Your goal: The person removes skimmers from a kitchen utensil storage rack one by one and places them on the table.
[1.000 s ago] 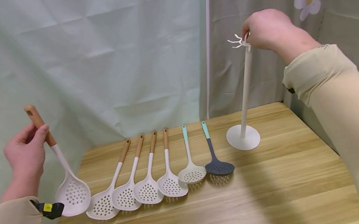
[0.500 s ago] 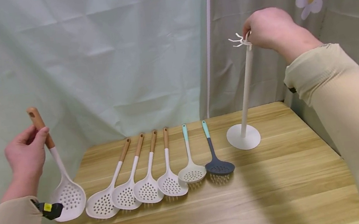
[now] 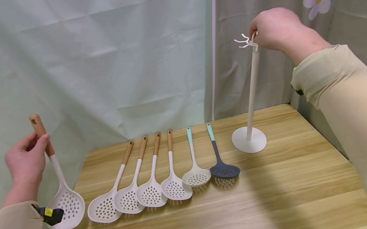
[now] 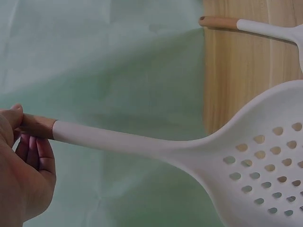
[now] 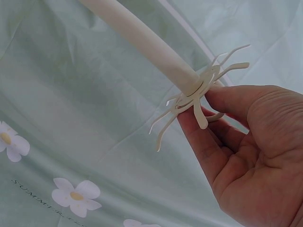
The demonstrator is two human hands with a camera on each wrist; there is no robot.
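Skimmer lifted, rack steadied by its hook crown

Left hand (image 3: 24, 162) pinches the skimmer (image 3: 63, 202) by its wooden grip, bowl hanging off the table's (image 3: 284, 194) 9 o'clock edge; right hand (image 3: 273, 29) clasps the hooks (image 3: 245, 41) atop the rack (image 3: 248, 94), bracing it upright at 1 o'clock

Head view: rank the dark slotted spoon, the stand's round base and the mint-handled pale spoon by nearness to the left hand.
1. Mint-handled pale spoon, right of the wooden-handled row.
2. Dark slotted spoon, next one rightward.
3. Stand's round base, far right, farthest from the left hand.
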